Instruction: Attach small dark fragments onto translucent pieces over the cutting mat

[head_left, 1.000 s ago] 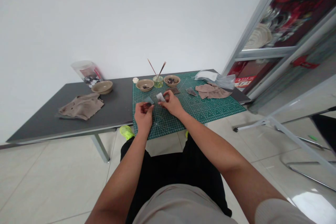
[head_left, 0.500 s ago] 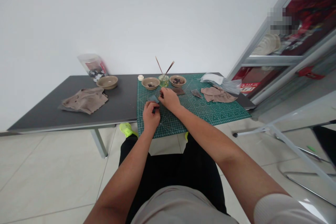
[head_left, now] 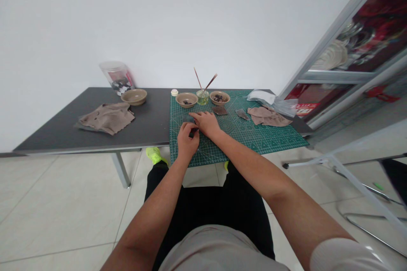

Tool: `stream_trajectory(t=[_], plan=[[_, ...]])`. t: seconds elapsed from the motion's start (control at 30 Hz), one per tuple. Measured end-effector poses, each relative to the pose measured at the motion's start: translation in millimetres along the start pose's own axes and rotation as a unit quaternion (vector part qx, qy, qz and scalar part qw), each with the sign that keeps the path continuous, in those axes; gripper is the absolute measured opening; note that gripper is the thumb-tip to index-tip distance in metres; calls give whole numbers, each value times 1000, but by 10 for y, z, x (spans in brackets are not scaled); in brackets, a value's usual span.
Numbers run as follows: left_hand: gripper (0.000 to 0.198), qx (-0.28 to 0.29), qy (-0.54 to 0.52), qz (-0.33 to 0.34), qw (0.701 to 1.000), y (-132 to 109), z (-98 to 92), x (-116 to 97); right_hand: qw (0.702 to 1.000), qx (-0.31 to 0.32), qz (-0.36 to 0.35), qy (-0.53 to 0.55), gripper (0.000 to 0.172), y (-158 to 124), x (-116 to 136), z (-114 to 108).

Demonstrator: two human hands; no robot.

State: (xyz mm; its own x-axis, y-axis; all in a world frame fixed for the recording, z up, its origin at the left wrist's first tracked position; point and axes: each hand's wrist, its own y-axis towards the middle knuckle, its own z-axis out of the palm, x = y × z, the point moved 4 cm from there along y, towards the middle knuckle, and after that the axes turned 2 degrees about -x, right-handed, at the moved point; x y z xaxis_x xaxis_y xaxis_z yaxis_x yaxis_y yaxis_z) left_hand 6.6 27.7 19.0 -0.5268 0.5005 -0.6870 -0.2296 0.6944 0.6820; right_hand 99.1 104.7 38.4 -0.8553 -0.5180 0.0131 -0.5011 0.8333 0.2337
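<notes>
My left hand (head_left: 187,140) is curled over the near left part of the green cutting mat (head_left: 254,135), pinching a small dark piece. My right hand (head_left: 206,122) lies just behind it, fingers bent down onto a small grey sheet (head_left: 188,117) on the mat. The two hands touch each other. What lies under the right fingers is hidden.
Two tan bowls (head_left: 186,100) (head_left: 219,98) and a glass with two brushes (head_left: 202,96) stand at the mat's far edge. Dark scraps (head_left: 220,110), a beige cloth (head_left: 269,116) and a plastic bag (head_left: 270,99) lie to the right. Left: another cloth (head_left: 108,117), bowl (head_left: 134,96), jar (head_left: 117,77).
Both hands have drawn together and come down onto the mat. The white piece held up in my right hand a second ago is no longer seen. The view has shifted slightly.
</notes>
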Motion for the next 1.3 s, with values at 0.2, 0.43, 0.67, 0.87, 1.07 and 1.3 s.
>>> stream_trajectory(t=[0.2, 0.43, 0.67, 0.87, 1.07, 1.3], plan=[[16, -4, 4, 0, 1000, 3, -1, 3, 997, 30, -65, -31, 40, -4, 50, -52], [14, -17, -11, -2, 1000, -5, -21, 1, 994, 51, -94, -37, 36, -16, 93, -118], [9, -66, -32, -30, 997, -38, -55, 101, 995, 56, -73, -29, 34, -18, 158, -149], [10, -83, -37, -40, 995, -40, -63, 143, 999, -2, -48, -16, 22, -22, 225, -66], [10, -103, -55, -55, 992, -47, -85, 136, 994, -70, -79, 6, 22, 0, 246, -1], [16, -186, -97, -115, 971, -52, -136, 182, 972, -134, -153, 115, 20, 129, 300, -14]])
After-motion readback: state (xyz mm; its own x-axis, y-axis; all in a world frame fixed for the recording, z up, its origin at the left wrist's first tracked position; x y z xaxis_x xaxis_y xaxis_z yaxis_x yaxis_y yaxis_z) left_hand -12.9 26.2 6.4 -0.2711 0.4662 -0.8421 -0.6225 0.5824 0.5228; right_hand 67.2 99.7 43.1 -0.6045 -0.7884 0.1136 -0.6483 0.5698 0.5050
